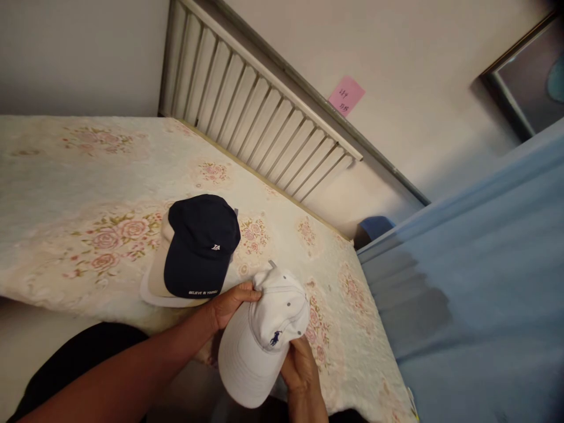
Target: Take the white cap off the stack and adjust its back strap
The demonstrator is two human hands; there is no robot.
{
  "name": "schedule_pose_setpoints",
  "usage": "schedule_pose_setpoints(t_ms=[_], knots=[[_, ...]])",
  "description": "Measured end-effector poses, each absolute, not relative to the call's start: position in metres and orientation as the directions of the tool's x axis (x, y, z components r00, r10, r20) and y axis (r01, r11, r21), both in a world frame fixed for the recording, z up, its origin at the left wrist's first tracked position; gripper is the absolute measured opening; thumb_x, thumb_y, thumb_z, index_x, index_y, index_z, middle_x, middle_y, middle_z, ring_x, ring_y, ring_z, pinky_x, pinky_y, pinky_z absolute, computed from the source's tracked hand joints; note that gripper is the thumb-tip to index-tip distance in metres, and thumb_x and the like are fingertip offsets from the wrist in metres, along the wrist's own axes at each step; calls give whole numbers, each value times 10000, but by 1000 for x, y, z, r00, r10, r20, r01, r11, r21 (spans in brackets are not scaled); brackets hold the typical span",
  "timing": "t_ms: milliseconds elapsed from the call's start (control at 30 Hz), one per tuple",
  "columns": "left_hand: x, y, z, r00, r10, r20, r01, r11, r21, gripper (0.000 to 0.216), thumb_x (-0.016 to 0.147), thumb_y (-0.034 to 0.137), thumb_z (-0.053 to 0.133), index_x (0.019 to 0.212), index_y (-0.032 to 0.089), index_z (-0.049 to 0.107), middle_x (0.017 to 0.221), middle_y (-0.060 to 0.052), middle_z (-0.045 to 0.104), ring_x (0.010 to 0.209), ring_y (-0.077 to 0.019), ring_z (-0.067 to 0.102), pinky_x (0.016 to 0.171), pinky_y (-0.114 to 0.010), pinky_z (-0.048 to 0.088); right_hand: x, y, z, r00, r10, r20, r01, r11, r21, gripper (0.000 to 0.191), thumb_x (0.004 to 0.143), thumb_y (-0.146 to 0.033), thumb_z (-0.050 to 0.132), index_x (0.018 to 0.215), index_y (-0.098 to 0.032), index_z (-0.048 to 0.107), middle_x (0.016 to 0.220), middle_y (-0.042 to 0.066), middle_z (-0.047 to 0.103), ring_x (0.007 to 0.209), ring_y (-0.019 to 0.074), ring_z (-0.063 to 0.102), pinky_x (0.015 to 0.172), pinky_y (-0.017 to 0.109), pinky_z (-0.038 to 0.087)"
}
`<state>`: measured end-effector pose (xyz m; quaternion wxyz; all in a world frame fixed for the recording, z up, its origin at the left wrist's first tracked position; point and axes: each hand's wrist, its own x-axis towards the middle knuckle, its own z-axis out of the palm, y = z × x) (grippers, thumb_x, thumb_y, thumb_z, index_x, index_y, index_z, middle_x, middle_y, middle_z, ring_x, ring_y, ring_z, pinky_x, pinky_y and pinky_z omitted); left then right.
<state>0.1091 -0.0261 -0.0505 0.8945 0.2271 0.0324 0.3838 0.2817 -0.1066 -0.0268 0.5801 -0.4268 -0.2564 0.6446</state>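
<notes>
A white baseball cap with a small dark blue logo is held over the near edge of the bed. My left hand grips its back left side, fingers curled on the crown. My right hand holds the front right side near the brim. A navy cap with white lettering lies on the bed just beyond, stacked on a beige cap with a white brim.
The bed has a floral quilt. A slatted white headboard leans against the wall, which bears a pink sticky note. A blue surface fills the right side. A dark framed panel is at the top right.
</notes>
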Motion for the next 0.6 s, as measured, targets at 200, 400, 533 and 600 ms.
schedule_pose_setpoints(t_ms=[200, 400, 533, 600], knots=[[110, -28, -52, 710, 691, 136, -670, 605, 430, 357, 698, 113, 695, 1055, 131, 675, 866, -114, 733, 733, -231, 677, 759, -355, 490, 282, -104, -34, 102, 968, -228, -507, -147, -849, 445, 665, -232, 746, 1102, -206, 666, 1002, 58, 744, 923, 207, 687, 876, 335, 524], [110, -30, -49, 682, 727, 85, -681, 587, 437, 280, 766, 226, 685, 1031, 134, 684, 832, -108, 735, 724, -240, 678, 777, -370, 484, 279, -104, -41, 141, 959, -246, -352, -183, -918, 476, 696, -221, 725, 1162, -190, 636, 1086, 81, 721, 917, 206, 684, 817, 324, 534], [110, -30, -46, 681, 729, 68, -678, 593, 435, 304, 756, 227, 696, 1043, 127, 681, 835, -108, 738, 720, -239, 682, 774, -369, 487, 275, -106, -33, 210, 945, -250, -209, -206, -956, 501, 677, -230, 710, 1167, -158, 634, 1098, 89, 716, 976, 218, 668, 836, 325, 518], [110, -30, -46, 702, 709, 72, -661, 610, 436, 307, 744, 213, 698, 1036, 120, 686, 845, -114, 740, 724, -237, 683, 769, -367, 490, 272, -106, -29, 243, 945, -218, -168, -181, -969, 513, 673, -225, 696, 1177, -149, 632, 1138, 92, 699, 1017, 222, 653, 879, 326, 497]])
